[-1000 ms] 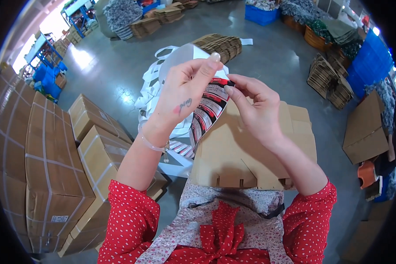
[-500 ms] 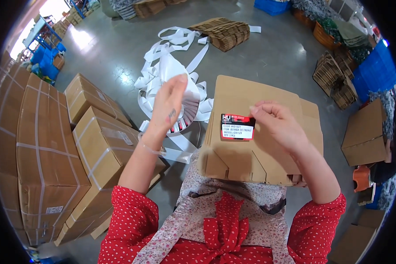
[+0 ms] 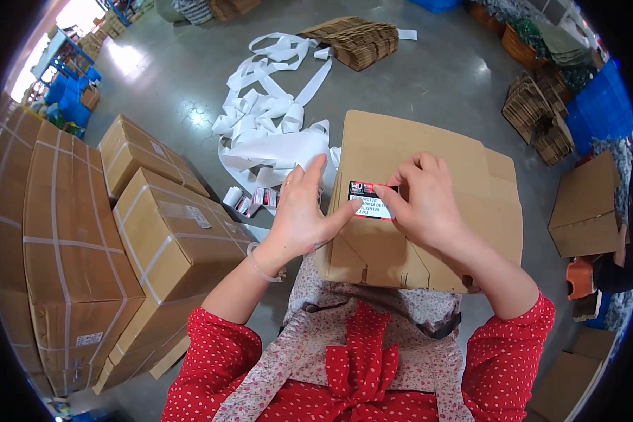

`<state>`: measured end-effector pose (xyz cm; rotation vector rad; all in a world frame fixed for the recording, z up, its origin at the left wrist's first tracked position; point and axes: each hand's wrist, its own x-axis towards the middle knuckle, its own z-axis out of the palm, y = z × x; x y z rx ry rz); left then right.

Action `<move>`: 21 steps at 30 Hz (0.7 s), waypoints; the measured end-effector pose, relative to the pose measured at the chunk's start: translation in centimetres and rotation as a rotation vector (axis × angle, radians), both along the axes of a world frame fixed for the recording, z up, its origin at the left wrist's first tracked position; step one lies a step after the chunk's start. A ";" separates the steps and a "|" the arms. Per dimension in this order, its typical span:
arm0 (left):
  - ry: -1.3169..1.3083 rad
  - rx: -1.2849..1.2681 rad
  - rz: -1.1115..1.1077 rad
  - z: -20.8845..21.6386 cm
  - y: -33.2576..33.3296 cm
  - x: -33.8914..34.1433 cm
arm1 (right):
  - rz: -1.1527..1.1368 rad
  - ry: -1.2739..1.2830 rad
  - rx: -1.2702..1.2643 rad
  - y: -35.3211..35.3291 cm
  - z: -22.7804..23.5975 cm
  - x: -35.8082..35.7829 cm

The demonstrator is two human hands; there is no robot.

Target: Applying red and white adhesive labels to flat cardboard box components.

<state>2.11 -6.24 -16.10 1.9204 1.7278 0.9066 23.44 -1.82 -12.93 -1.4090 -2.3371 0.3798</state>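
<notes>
At the far left, the tall brown boxes (image 3: 81,274) could get bumped if I swing my left elbow out too wide. The loose white strips (image 3: 264,144) could catch a foot, because they curl all over the grey floor (image 3: 443,84). Some spare labels (image 3: 264,197) peek out behind my left hand (image 3: 299,218) and could get dragged if its fingers sweep back.

That hand has its fingers spread wide, and its thumb touches the red, black and white label (image 3: 374,209). The label lies on top of the flat brown cardboard (image 3: 450,169), toward its left side. It could go crooked if one thumb pushes harder than the other. I can't tell how well it sticks. My right hand (image 3: 429,200) has its thumb on the label's right end and its fingers curled; I can't tell if they pinch or just press. If that thumb lifts too fast, a corner could peel up with it.

Now the edges. The cardboard's left edge is right by my left hand, so I have little room there. The near edge meets the flowery apron (image 3: 429,309), so a lean could shove the pile. On the right, the cardboard goes on past my hand, then floor, then folded brown stacks (image 3: 531,105). I have more room that way.
</notes>
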 end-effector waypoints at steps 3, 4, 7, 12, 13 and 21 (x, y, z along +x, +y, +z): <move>-0.051 -0.014 -0.006 -0.9 0.2 0.1 | -0.050 -0.091 0.218 0.3 0.3 1.2; -0.044 0.011 -0.011 -1.1 0.2 -0.1 | -0.071 -0.136 0.329 0.6 0.5 1.8; -0.036 0.060 -0.025 -1.5 0.3 -1.0 | -0.188 -0.103 0.423 1.8 1.4 7.0; -0.187 -0.045 0.022 -1.9 1.7 -1.4 | -0.623 -0.675 0.141 1.4 -1.0 22.4; -0.173 -0.051 0.024 -1.9 1.8 -1.7 | -0.625 -0.673 0.139 0.9 -1.0 23.1; -0.111 -0.067 0.026 -2.4 2.7 -1.0 | -0.624 0.607 -0.337 -3.9 0.9 24.1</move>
